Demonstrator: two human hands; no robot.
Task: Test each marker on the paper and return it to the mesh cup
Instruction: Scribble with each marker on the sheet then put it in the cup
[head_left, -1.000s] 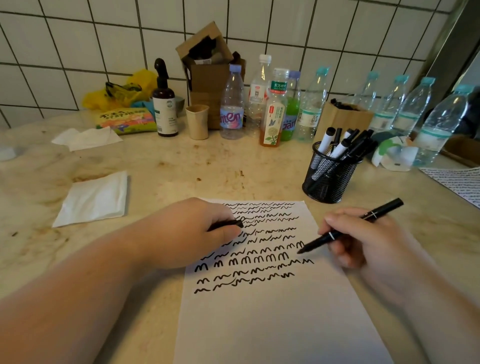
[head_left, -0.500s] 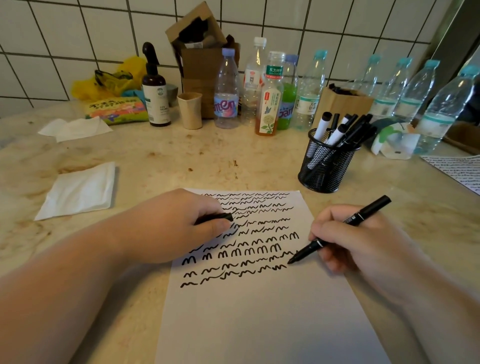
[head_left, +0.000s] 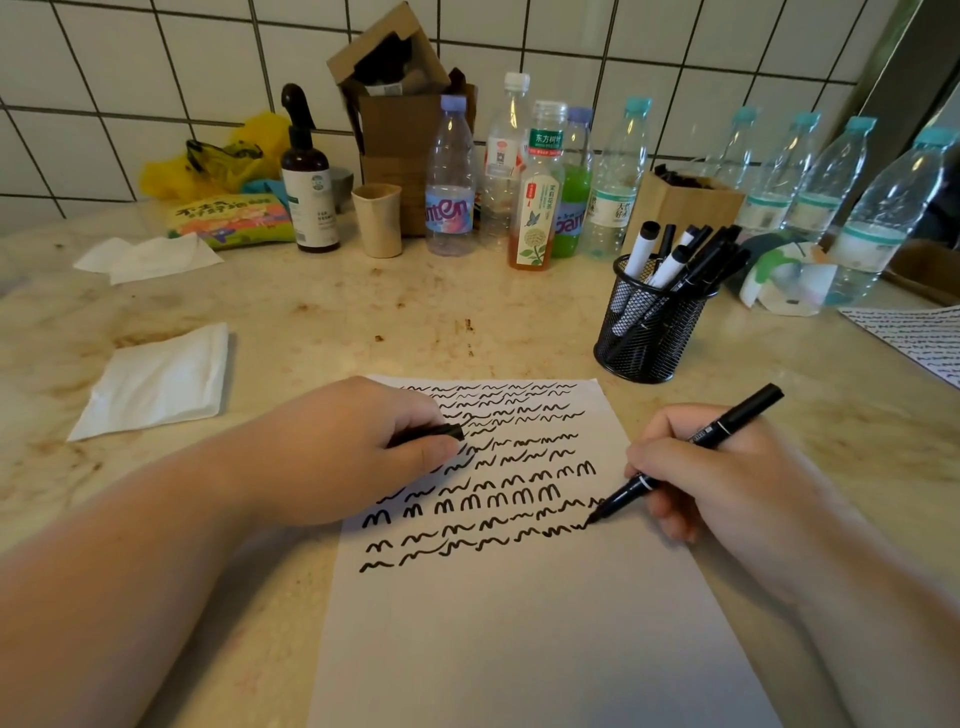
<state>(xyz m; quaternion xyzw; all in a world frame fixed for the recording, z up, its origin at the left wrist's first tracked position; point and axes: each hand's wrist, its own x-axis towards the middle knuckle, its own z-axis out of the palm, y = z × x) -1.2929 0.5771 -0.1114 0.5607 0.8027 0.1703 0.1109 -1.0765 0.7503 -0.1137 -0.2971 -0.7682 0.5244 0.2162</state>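
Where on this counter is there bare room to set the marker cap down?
Bare counter lies between the folded white napkin, the white paper sheet and the black mesh cup. The back row of clear plastic bottles along the wall is crowded.

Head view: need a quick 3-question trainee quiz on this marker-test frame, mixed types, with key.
1. True or false: the marker in the right hand has its tip on the paper.
2. Multiple choice: what does the left hand hold? A) a tissue B) a black cap C) a bottle
3. Fill in: the mesh cup stands beyond the paper's far ______ corner.

Key
1. True: the tip sits at the end of a wavy line near the paper's right edge.
2. B: the fingers curl round it while the hand rests on the paper.
3. Right.
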